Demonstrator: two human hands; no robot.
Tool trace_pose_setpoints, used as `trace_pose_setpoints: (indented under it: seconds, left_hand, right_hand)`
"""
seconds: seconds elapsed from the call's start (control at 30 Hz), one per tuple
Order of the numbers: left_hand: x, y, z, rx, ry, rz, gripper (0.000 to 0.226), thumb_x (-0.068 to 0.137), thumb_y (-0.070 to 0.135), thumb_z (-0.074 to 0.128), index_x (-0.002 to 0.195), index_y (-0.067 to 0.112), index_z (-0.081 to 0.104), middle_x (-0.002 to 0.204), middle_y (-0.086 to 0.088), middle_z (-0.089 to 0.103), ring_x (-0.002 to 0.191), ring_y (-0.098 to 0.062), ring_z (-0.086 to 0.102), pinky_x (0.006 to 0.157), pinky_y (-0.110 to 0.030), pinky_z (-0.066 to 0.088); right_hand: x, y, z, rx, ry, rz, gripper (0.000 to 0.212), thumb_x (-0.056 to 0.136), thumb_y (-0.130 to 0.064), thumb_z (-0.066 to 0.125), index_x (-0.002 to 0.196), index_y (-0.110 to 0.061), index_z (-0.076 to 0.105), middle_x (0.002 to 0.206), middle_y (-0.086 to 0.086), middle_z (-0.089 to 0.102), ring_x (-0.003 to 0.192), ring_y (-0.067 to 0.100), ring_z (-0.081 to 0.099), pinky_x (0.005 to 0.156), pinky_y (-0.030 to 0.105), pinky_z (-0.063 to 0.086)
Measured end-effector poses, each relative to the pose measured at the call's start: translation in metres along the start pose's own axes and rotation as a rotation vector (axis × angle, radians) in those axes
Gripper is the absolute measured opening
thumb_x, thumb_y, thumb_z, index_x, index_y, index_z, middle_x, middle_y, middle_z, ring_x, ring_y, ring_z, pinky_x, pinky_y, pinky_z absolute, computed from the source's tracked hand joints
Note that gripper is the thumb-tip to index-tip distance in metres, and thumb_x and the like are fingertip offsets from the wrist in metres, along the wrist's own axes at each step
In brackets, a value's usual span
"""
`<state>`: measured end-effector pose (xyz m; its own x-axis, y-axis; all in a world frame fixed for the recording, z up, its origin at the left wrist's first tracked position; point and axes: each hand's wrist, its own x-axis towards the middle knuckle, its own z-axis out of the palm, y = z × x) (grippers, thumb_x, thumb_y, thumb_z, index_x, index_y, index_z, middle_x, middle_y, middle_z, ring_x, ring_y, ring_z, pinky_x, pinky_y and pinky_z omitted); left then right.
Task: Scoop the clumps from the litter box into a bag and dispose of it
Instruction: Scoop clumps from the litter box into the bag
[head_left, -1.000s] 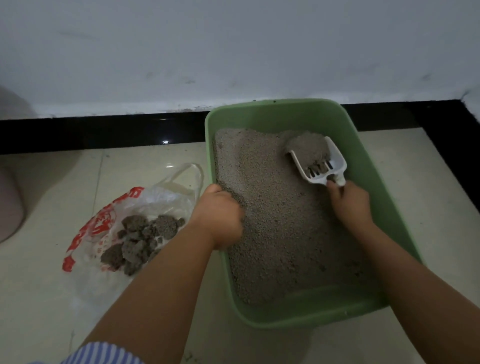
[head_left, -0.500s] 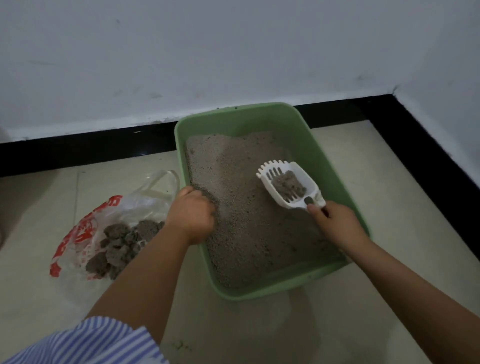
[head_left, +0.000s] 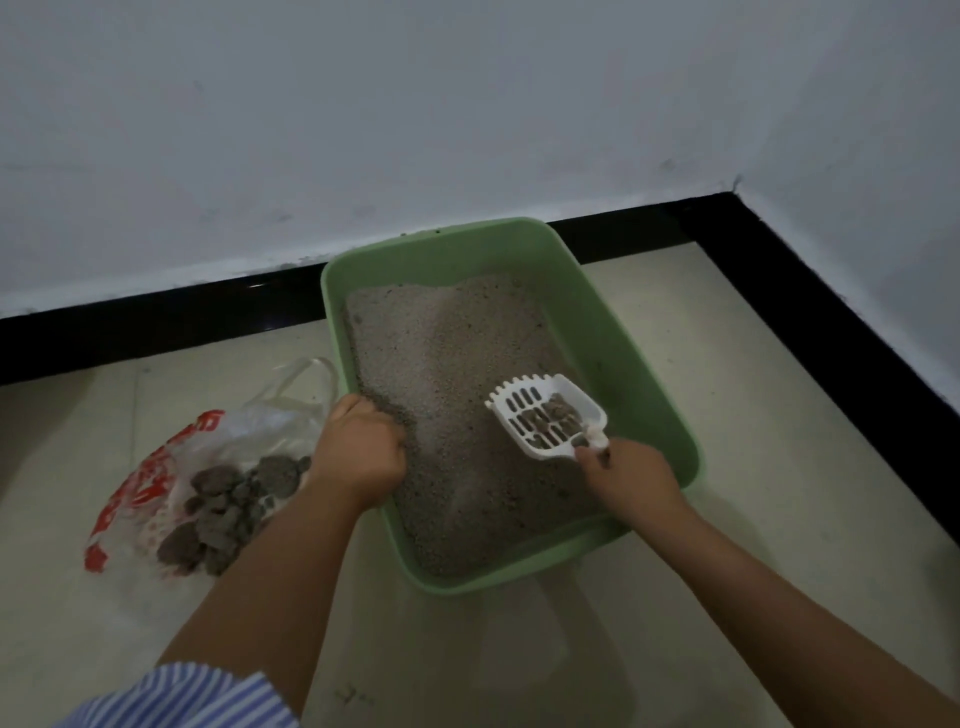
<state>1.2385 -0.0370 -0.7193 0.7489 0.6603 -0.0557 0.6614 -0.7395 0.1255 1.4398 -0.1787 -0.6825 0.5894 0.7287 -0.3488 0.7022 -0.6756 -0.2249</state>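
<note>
Lifted clear of the litter since a second ago, the scoop (head_left: 548, 419) now carries dark clumps (head_left: 555, 420) over the green litter box (head_left: 644, 415) instead of digging at its far end.

Right hand (head_left: 631, 475) grips the scoop's handle, which its fingers mostly hide; left hand (head_left: 361, 449) curls over the box's rim at 9 o'clock, its fingertips out of sight. At 8 o'clock from the box, a clear plastic bag (head_left: 171, 467) lies on the floor (head_left: 779, 415) holding more clumps; its red printing is crumpled and possibly lettering, but unreadable. A striped sleeve (head_left: 176, 699) is cut off at the bottom edge.
</note>
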Motion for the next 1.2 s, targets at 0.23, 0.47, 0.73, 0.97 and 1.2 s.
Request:
trace_pose_setpoints:
  seconds: [0.23,0.47,0.73,0.97,1.2]
  left_hand:
    - [0.000,0.003,-0.007,0.073,-0.054,-0.046,0.017,0.052,0.016,0.048,0.042,0.009,0.059,0.044,-0.003,0.054,0.052,-0.022,0.054,0.074,-0.028,0.025]
    - [0.001,0.000,-0.001,0.011,0.082,0.034,0.011,0.042,0.015,0.054,0.032,0.010,0.051,0.034,0.001,0.046,0.041,-0.020,0.050,0.067,-0.027,0.025]
    - [0.000,0.002,-0.004,-0.041,0.014,-0.018,0.013,0.050,0.013,0.050,0.040,0.010,0.057,0.042,-0.004,0.053,0.050,-0.024,0.051,0.075,-0.040,0.049]
    - [0.003,-0.005,0.008,-0.033,0.188,0.057,0.021,0.053,0.013,0.048,0.032,0.017,0.045,0.034,0.002,0.042,0.049,-0.012,0.024,0.069,-0.028,0.025]
    - [0.005,-0.005,0.006,-0.068,0.182,0.065,0.017,0.045,0.013,0.054,0.032,0.017,0.044,0.035,0.005,0.031,0.049,-0.011,0.024,0.068,-0.028,0.025]
  right_hand:
    - [0.013,0.023,-0.017,-0.122,-0.004,0.113,0.045,0.097,-0.034,0.035,0.101,0.000,0.064,0.107,0.022,0.065,0.100,0.033,0.060,0.075,0.032,0.044]
    - [0.034,0.030,-0.013,-0.179,-0.070,0.195,0.042,0.097,-0.027,0.033,0.129,-0.009,0.052,0.127,0.019,0.056,0.113,0.030,0.055,0.090,0.032,0.044]
    - [0.068,0.010,0.003,-0.241,-0.248,0.175,0.045,0.101,-0.019,0.029,0.144,-0.009,0.029,0.142,0.017,0.043,0.127,0.029,0.046,0.100,0.034,0.040]
    - [0.101,-0.022,0.010,-0.148,-0.217,0.129,0.044,0.102,-0.014,0.025,0.145,-0.004,0.023,0.144,0.020,0.039,0.131,0.032,0.041,0.106,0.038,0.034]
    - [0.143,-0.037,0.024,0.073,-0.011,0.124,0.045,0.102,-0.026,0.030,0.126,0.005,0.051,0.130,0.024,0.053,0.120,0.035,0.050,0.095,0.036,0.042]
